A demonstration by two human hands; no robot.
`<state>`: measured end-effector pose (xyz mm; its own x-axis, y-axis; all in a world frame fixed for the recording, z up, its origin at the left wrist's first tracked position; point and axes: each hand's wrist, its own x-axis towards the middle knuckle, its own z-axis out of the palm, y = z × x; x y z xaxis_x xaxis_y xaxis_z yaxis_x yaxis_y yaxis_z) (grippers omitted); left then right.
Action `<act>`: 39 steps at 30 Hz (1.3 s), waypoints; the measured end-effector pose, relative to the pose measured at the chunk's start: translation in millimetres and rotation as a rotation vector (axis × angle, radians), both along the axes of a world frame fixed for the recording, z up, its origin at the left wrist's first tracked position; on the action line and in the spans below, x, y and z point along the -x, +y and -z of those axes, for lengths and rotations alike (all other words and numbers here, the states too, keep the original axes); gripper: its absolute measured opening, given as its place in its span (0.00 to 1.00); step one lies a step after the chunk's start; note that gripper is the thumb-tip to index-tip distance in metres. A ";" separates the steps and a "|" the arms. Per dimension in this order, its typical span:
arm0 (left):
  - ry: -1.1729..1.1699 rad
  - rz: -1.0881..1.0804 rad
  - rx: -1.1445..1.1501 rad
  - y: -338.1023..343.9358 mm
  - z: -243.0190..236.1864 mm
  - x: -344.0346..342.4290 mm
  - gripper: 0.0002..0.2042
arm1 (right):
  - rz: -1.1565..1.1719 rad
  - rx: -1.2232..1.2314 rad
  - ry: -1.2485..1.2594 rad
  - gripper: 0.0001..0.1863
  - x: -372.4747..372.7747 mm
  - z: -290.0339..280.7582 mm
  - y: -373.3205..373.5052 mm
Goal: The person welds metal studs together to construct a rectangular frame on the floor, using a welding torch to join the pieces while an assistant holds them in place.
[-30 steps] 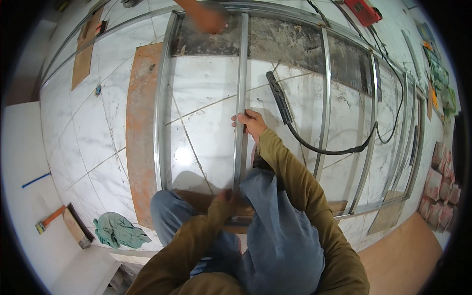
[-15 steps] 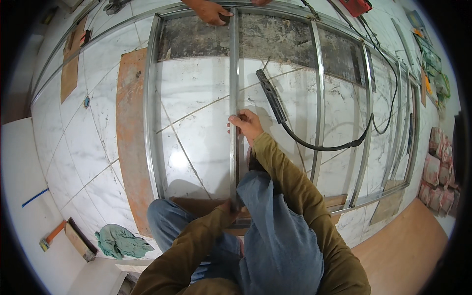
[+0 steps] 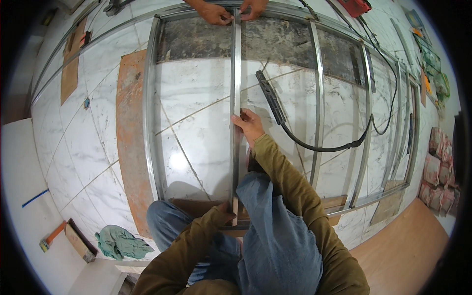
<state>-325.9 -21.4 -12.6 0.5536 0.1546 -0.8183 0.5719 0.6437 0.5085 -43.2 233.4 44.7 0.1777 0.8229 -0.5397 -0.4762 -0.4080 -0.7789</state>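
My right hand (image 3: 247, 125) grips a silver metal bar (image 3: 235, 73) at mid-length, thumb across it. Down at the bar's near end, my left hand (image 3: 226, 215) holds it, fingers partly hidden. The bar lies crosswise within a rectangular metal frame (image 3: 318, 98) of several parallel bars. At the far end, a co-worker's two hands (image 3: 214, 14) pinch the bar from either side. A black welding holder (image 3: 271, 96) rests on the marble-look tiles inside the frame, right of my right hand, its cable looping rightward.
Rusty plate (image 3: 129, 142) left; green cloth (image 3: 120, 242) and orange-handled tool (image 3: 54, 233) lower left. Red machine (image 3: 353, 7) with cables at the back. Stacked bags (image 3: 432, 169) and plywood sheet (image 3: 400, 248) at right. Dark stained strip (image 3: 278, 39) along the frame's far side.
The co-worker's hand has moved onto the bar's far end, joined by the second. The view has shifted slightly. My hands stay on the bar.
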 end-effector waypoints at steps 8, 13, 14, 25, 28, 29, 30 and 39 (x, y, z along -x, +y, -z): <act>-0.065 -0.012 -0.137 -15.9 15.0 2.2 0.32 | -0.038 0.020 0.000 0.14 3.9 -4.9 9.0; -0.001 0.142 -0.090 -1.8 -4.1 -13.7 0.32 | 0.007 0.013 -0.059 0.15 -3.5 2.9 3.7; 0.013 0.184 -0.084 2.6 -8.7 -20.0 0.32 | 0.023 0.011 -0.079 0.15 -8.1 7.2 1.4; -0.045 0.116 -0.072 -4.8 8.1 -12.9 0.30 | -0.012 0.026 -0.016 0.15 -1.3 4.7 8.5; -0.037 0.118 -0.065 -2.5 6.0 -12.3 0.30 | -0.048 0.033 -0.043 0.17 -1.4 3.3 9.8; -0.036 0.121 -0.067 -1.0 5.5 -11.6 0.30 | -0.066 0.035 -0.053 0.18 -1.5 1.8 10.4; -0.038 0.127 -0.065 0.7 5.0 -12.1 0.30 | -0.091 0.027 -0.080 0.19 -3.8 3.5 9.3; -0.028 0.156 -0.057 10.1 -1.3 -11.5 0.28 | -0.439 -0.018 -0.447 0.27 19.3 26.0 -79.6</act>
